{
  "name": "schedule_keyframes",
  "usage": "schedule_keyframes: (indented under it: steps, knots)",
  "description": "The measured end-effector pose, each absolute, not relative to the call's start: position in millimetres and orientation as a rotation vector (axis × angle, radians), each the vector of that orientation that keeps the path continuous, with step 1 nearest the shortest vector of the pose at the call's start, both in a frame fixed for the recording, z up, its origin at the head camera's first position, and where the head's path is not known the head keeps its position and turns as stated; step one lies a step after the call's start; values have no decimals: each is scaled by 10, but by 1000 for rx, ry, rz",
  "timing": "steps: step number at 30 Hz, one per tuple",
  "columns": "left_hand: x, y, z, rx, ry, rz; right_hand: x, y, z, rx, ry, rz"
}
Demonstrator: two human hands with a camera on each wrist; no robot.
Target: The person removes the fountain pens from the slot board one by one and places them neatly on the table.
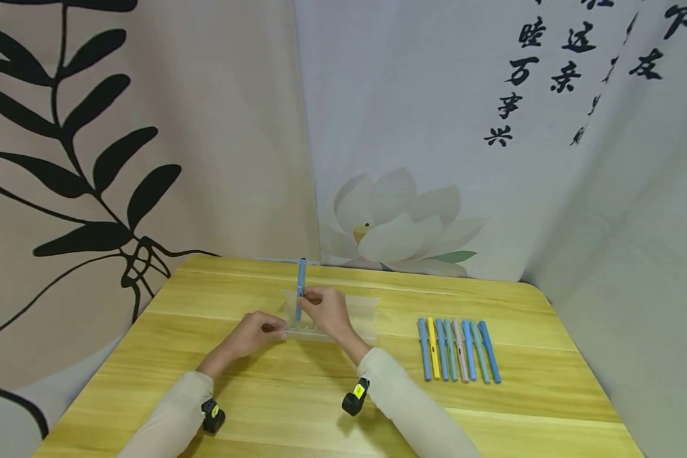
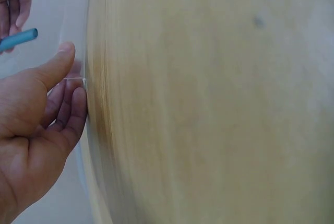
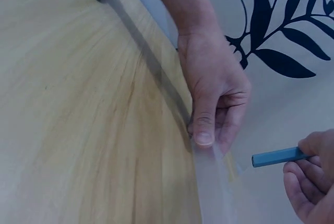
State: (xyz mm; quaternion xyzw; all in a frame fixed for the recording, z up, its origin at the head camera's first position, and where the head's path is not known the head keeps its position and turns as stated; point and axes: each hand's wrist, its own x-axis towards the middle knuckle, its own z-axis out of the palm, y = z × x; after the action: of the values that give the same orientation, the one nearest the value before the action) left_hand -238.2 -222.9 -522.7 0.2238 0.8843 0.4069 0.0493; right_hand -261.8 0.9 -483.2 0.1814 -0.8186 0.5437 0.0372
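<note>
My right hand (image 1: pixel 327 312) pinches a blue pen (image 1: pixel 301 280) between thumb and fingers and keeps it upright over a clear plastic holder (image 1: pixel 366 318). In the right wrist view, the pen's lower end (image 3: pixel 276 157) points free of the fingers, beside the plastic. My left hand (image 1: pixel 257 334) grips the holder's near left end, thumb on one side and fingers behind, as the left wrist view shows at the clear edge (image 2: pixel 75 79). The holder is see-through, and the right hand covers part of it in the head view.
To the right on the wooden table (image 1: pixel 298 407) lies a row of several capped pens (image 1: pixel 460 351), blue, green, yellow and pinkish grey, side by side. Curtains with a printed plant (image 1: pixel 86 140) and lotus (image 1: pixel 401 222) hang behind the table's far edge.
</note>
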Motion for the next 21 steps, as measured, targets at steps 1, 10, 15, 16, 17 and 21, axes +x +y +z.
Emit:
schedule_keyframes:
  steps: [1,10,15,16,17,21]
  knots:
    - [-2383,-2231,-5228,684,2698,1237,-2613,29,-4819,563,-2505,1666]
    - [-2365,-2238,-5187,660,2713,1222,-2534,217,-4693,582,-2492,1637]
    - [-2376,-2239,-5202,665,2716,1217,-2493,353,-4669,578,-2491,1619]
    - [-2377,-2239,-5206,671,2716,1217,-2482,384,-4666,570,-2494,1613]
    - [-2376,-2239,-5210,675,2717,1217,-2470,416,-4662,562,-2492,1614]
    - [-2364,-2241,-5224,690,2716,1218,-2417,542,-4639,529,-2482,1638]
